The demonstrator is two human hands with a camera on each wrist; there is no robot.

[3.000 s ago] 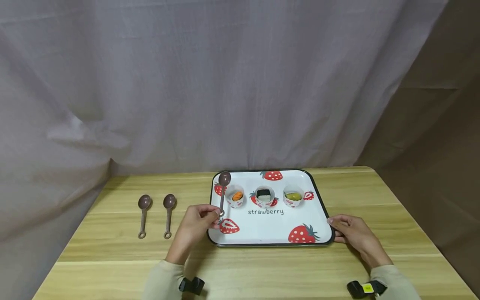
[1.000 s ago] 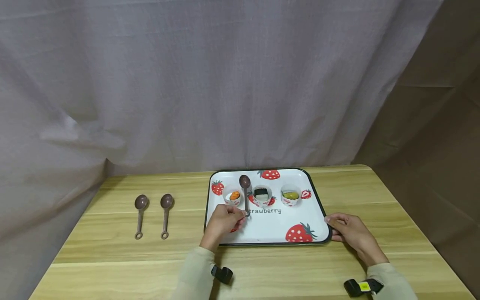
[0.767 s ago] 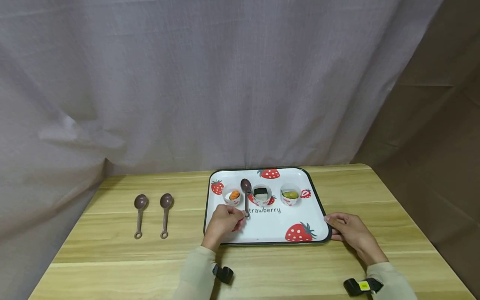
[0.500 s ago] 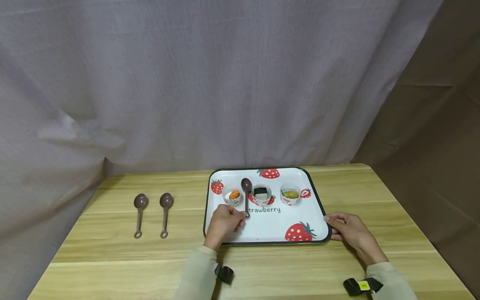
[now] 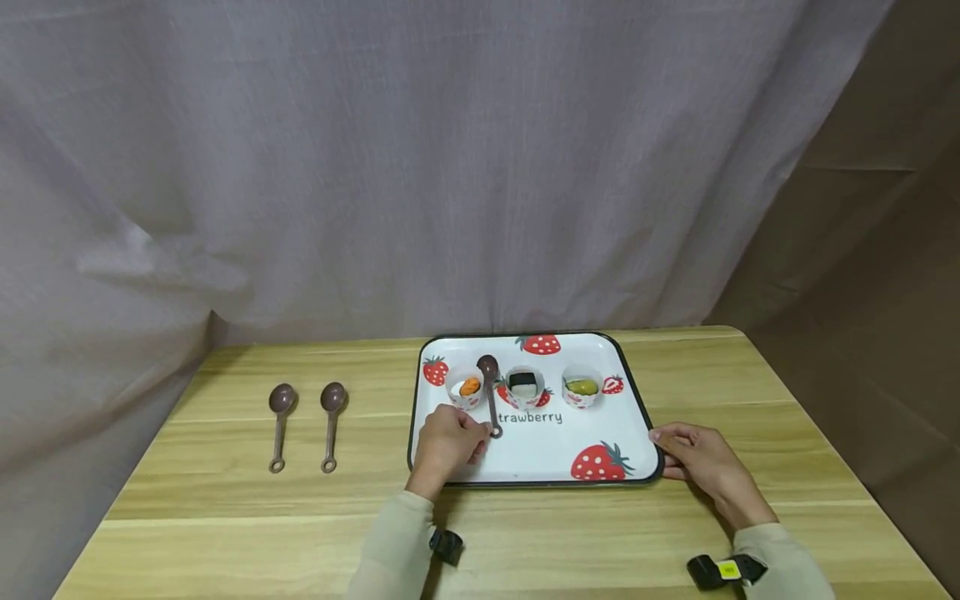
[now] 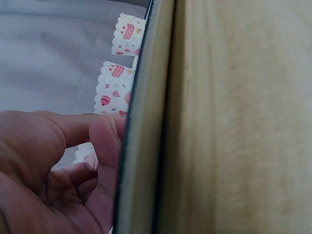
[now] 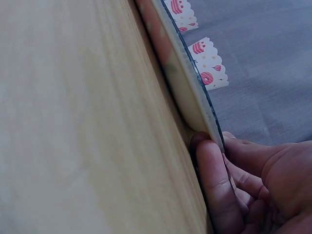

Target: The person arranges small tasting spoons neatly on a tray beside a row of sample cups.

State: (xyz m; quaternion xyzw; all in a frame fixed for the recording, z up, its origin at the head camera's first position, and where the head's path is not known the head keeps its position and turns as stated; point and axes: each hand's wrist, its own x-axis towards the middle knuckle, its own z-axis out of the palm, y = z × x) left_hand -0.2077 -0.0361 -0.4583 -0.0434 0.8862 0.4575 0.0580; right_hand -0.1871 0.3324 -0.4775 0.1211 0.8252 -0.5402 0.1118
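My left hand [image 5: 447,442] is over the front left of a white strawberry-print tray [image 5: 540,458]. Its thumb and index fingertips pinch a brown measuring spoon [image 5: 491,400] by the ring end of its handle. The spoon slants between the left paper cup [image 5: 465,402], which holds an orange piece, and the middle cup [image 5: 522,403], with a black-and-white piece; its bowl points away. My right hand [image 5: 705,467] grips the tray's front right corner, thumb on the rim, fingers beneath. In the left wrist view the tray's rim hides the spoon from sight.
Two matching brown spoons, one on the left [image 5: 280,425] and one on the right [image 5: 332,423], lie parallel on the wooden table [image 5: 225,542] left of the tray. A third paper cup [image 5: 581,402] with a green piece stands right on the tray. A grey curtain [image 5: 450,167] hangs behind.
My left hand has carried the spoon rightward from the tray's left edge and lowered it between two cups. Lately the spoon's bowl has swung slightly left. The right hand keeps its grip.
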